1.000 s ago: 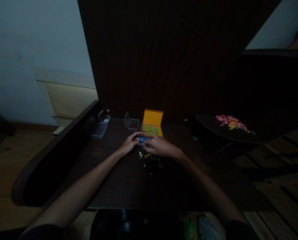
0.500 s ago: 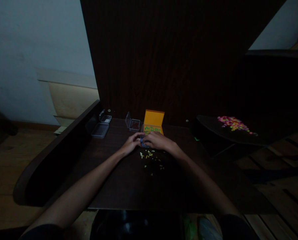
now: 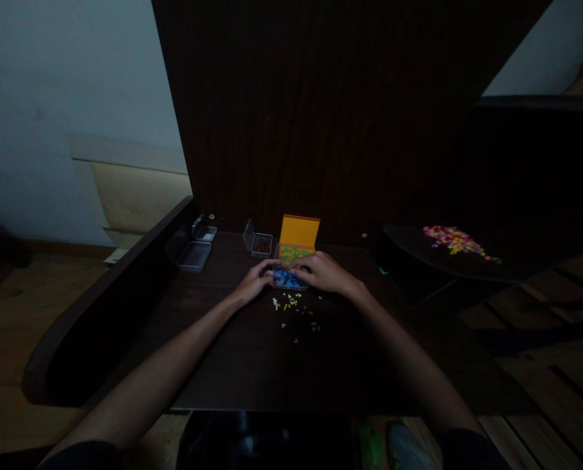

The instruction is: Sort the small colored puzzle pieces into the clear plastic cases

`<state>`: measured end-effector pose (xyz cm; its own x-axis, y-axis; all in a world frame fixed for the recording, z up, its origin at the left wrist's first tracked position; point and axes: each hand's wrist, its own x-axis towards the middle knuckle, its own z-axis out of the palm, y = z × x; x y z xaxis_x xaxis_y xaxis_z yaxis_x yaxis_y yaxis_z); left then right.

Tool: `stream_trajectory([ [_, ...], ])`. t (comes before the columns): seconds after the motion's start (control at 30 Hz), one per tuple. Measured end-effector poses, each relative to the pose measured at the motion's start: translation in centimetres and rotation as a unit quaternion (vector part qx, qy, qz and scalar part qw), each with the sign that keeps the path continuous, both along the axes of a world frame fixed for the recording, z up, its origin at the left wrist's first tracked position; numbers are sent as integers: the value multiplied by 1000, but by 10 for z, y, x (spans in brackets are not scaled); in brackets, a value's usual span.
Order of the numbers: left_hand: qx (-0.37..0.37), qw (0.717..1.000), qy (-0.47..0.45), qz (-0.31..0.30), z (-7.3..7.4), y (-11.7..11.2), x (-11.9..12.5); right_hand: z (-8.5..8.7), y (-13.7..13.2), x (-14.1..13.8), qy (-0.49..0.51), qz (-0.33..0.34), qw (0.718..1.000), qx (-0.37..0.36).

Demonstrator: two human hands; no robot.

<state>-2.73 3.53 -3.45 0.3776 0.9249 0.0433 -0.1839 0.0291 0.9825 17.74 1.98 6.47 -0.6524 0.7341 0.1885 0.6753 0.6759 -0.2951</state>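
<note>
The scene is dim. My left hand rests on the dark table, its fingers curled against the left side of a small clear box of blue beads. My right hand lies over the box's right and far side, fingers bent on it. Just behind stands an open orange box with green and yellow beads inside, its lid upright. Loose pale and yellow beads lie scattered on the table in front of my hands.
A small clear case with dark red contents and two more clear cases sit at the table's back left. A pile of pink and yellow beads lies on a dark surface to the right. A dark wooden panel rises behind.
My right hand moved back from the near side of the blue-bead box to its far right side, uncovering the blue beads. My left hand stayed put.
</note>
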Motion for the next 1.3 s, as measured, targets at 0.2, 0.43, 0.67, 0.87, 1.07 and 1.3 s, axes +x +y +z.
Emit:
stream_trajectory([
  [0.2,-7,1000,-16,0,0,0,-1,-23,-8,34,186,-95,978,26],
  [0.43,10,1000,-24,-7,5,-4,-3,-68,-19,43,328,-143,933,-43],
  [0.67,23,999,-44,-12,10,-10,0,-86,-19,36,409,-77,901,-122],
  [0.87,28,998,-61,-17,14,-15,1,-84,-21,34,455,-58,874,-162],
  [1.07,69,994,-83,-33,17,-18,0,-83,-22,35,455,-62,875,-154],
  [1.3,146,989,14,-17,22,-27,5,-78,-27,36,443,-58,886,-120],
])
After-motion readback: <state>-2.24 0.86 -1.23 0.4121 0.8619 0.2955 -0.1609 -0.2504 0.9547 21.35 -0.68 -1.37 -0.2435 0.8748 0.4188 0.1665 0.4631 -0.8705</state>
